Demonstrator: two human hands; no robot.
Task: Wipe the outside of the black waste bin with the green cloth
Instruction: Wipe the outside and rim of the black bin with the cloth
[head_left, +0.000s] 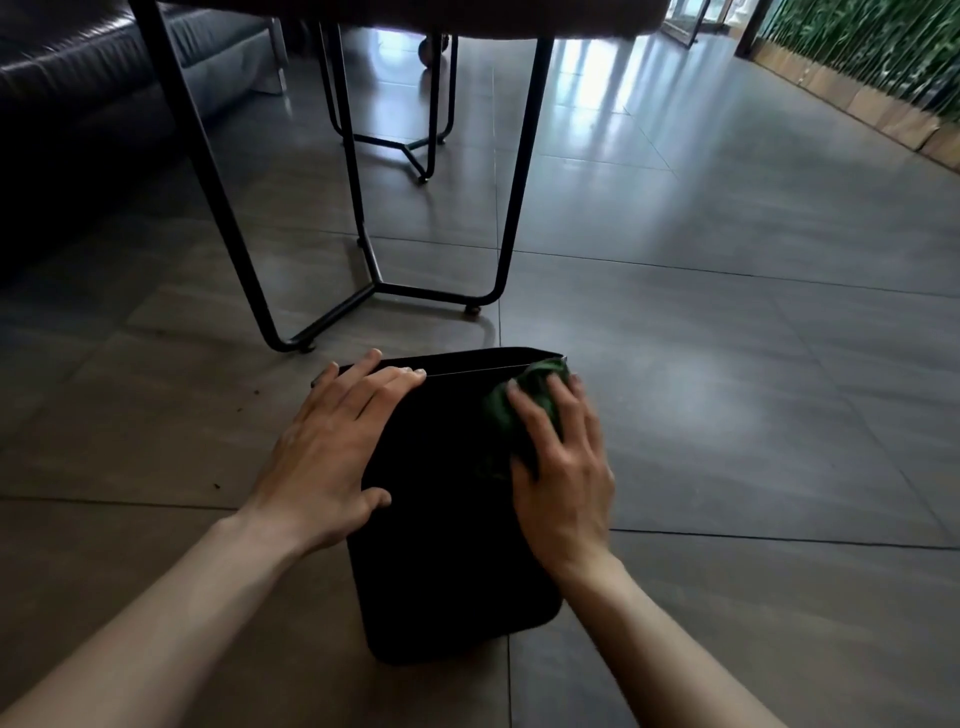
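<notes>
Evidently the cloth (524, 410) is pressed under the flat, spread fingers of the right hand (563, 467) against the upturned side of the bin (441, 519), near its rim. The bin, laid on the floor (753, 415), is steadied by the left hand (332, 452), rested flat and spread along the opposite edge, presumably so wiping cannot shift it.

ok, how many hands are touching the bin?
2. The left hand rests flat on the black waste bin's left edge; the right hand presses the green cloth near its far right corner.
</notes>
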